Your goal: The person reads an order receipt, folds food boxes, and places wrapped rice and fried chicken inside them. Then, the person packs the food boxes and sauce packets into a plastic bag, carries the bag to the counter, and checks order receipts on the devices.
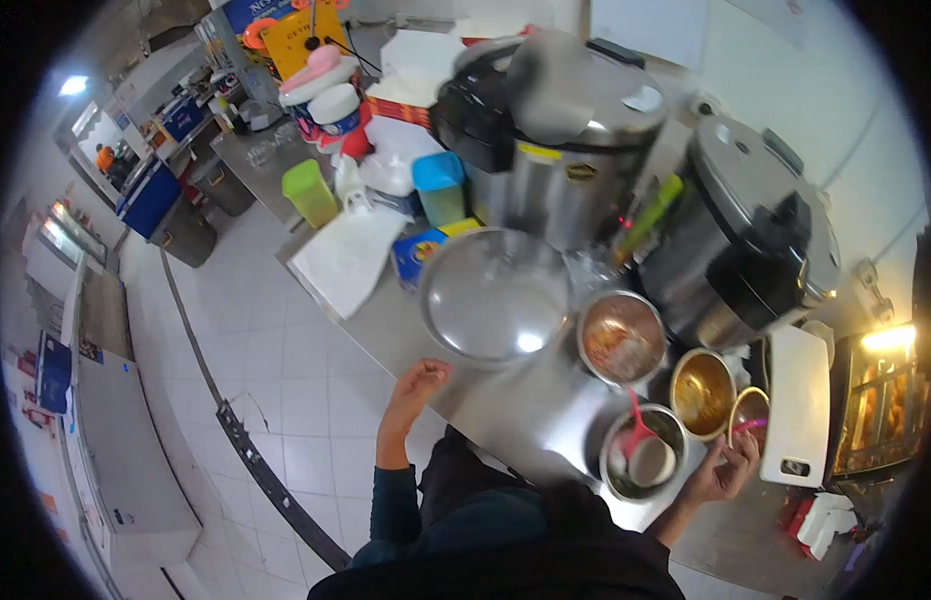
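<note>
My right hand [723, 474] is at the small metal bowl [738, 402] on the right. Its curled fingers are at the pink handle of a utensil [754, 424] and seem to grip it; the utensil's far end cannot be made out. Just left stands a metal bowl with dark green contents [618, 478], in which a red-handled ladle [641, 432] rests. Behind these are a bowl of yellowish-brown sauce [704, 395] and a bowl with reddish contents [622, 338]. Off the counter's front edge, my left hand [419, 388] hangs with bent fingers and nothing visible in them, near a large round metal lid or tray [498, 295].
Two big steel cookers [586, 180] [746, 230] stand along the wall. A white board [796, 405] stands upright beside a lit glass cabinet [876, 400]. Lidded plastic containers [441, 190] and a white sheet [348, 262] are on the left. Tiled floor [296, 400] lies left of the counter.
</note>
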`<state>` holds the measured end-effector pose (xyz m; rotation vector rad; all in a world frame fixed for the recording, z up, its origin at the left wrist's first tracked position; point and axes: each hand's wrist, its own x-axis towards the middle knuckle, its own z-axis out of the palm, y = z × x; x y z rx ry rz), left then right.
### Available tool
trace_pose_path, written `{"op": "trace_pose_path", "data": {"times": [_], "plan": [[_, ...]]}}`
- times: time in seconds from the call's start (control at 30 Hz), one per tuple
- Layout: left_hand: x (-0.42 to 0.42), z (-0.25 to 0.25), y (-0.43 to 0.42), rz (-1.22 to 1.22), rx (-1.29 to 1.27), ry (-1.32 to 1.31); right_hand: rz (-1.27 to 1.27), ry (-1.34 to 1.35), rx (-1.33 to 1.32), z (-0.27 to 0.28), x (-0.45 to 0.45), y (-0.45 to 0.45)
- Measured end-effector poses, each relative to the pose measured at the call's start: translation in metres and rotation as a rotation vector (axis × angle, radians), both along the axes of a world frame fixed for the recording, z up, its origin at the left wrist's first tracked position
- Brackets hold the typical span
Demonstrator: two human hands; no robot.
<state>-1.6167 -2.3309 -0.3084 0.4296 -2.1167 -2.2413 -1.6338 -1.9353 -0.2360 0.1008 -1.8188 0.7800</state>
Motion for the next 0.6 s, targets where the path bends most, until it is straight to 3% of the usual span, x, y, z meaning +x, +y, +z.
{"op": "trace_pose_path", "data": {"times": [0.2, 0.4, 0.5, 0.6], "plan": [[-0.045, -0.003, -0.102, -0.262, -0.26, -0.111, -0.077, 0.021, 0.035, 0.014, -0.024, -0.091], [-0.104, 0.001, -0.124, -0.121, -0.338, 0.016, -0.005, -0.154, 0.013, 0.026, -0.033, -0.145], [-0.152, -0.072, -0.145, 0.07, -0.733, 0.293, 0.032, -0.197, -0.009, 0.026, -0.038, -0.174], [-0.193, -0.143, -0.158, 0.269, -0.739, 0.204, 0.168, -0.281, -0.044, 0.025, -0.038, -0.191]]}}
